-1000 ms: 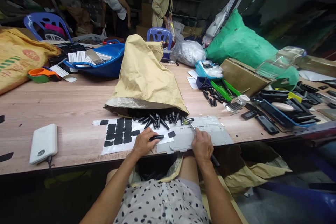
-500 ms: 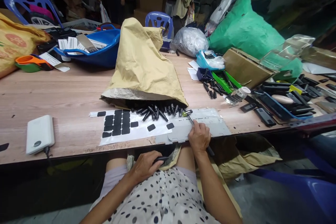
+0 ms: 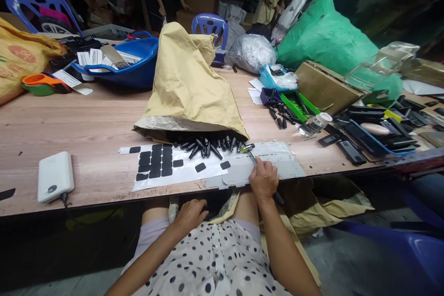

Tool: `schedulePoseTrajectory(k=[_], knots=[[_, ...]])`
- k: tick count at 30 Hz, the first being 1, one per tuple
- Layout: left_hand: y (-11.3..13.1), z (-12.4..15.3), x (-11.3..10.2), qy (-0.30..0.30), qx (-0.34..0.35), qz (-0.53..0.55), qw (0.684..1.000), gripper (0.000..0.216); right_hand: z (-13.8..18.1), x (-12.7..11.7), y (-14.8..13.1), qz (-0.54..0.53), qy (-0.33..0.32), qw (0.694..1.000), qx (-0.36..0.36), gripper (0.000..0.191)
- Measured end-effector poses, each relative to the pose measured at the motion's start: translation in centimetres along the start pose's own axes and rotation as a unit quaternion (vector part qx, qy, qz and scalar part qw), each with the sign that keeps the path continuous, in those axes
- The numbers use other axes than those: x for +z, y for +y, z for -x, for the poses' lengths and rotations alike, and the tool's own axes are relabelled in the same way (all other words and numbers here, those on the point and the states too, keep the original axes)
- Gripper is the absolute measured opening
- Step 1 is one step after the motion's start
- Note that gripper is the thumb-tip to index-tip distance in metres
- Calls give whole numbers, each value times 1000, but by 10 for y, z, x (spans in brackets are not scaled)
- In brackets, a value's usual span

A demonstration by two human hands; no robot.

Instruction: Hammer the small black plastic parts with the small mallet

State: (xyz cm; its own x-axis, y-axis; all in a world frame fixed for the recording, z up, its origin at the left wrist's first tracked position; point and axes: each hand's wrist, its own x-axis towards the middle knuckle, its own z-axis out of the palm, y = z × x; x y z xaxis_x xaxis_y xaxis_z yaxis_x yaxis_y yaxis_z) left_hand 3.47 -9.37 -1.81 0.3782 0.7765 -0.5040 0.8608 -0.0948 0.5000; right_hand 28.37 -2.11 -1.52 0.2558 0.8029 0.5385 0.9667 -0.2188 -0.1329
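Note:
My right hand is closed around a small hammer, whose metal head with a yellow-green face rests over a grey board at the table edge. In my lap, my left hand is at the mouth of an open sack; finger and thumb look apart, with nothing visible between them. Small black tapered tubes spill from a tan paper sack lying on the table. Left of the board lies a white sheet with black rounded stickers.
A white power bank with a cable sits at the left front. Behind are a blue basin and a green sack. On the right are a green tray, a clear jar and black cases. Two people stand beyond the table.
The black curved piece in my left hand is out of sight, and that hand has sunk slightly at the lap sack. My right hand stays put. The people behind have shifted right.

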Motion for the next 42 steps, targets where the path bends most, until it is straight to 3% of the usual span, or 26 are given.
schedulePoseTrajectory(k=[3, 6, 9, 12, 17, 20, 24, 26, 29, 34, 37, 42], knots=[[11, 9, -13, 44, 120, 54, 990, 15, 2, 2, 1, 7, 19, 1000, -13, 28], [16, 2, -32, 178, 190, 116, 958, 19, 2, 4, 1, 5, 26, 1000, -17, 29], [10, -21, -59, 370, 134, 114, 912, 22, 2, 4, 0, -5, 28, 999, -16, 28], [1, -46, -85, 464, 8, 67, 883, 17, 2, 4, -1, -14, 31, 999, -17, 29], [3, -63, -107, 403, -135, 12, 905, 18, 2, 5, -3, -25, 22, 999, -16, 29], [7, -58, -109, 374, -167, -1, 912, 18, 3, 5, -3, -29, 26, 999, -10, 30], [-2, -40, -106, 384, -181, -2, 906, 15, 3, 5, -3, -28, 12, 1000, -5, 29], [-11, -30, -102, 401, -154, 10, 903, 13, 3, 6, -3, -24, 5, 1000, -2, 29], [-20, -20, -91, 409, -54, 48, 910, 11, 3, 6, -2, -20, 2, 1000, 2, 30], [-20, -29, -76, 363, 84, 91, 924, 8, 2, 6, -2, -26, 8, 1000, 8, 30], [-21, -41, -73, 339, 117, 81, 930, 9, 2, 6, -1, -40, 4, 999, 11, 30], [-24, -48, -73, 328, 116, 59, 936, 14, -1, 5, 3, -77, -12, 996, 30, 29]])
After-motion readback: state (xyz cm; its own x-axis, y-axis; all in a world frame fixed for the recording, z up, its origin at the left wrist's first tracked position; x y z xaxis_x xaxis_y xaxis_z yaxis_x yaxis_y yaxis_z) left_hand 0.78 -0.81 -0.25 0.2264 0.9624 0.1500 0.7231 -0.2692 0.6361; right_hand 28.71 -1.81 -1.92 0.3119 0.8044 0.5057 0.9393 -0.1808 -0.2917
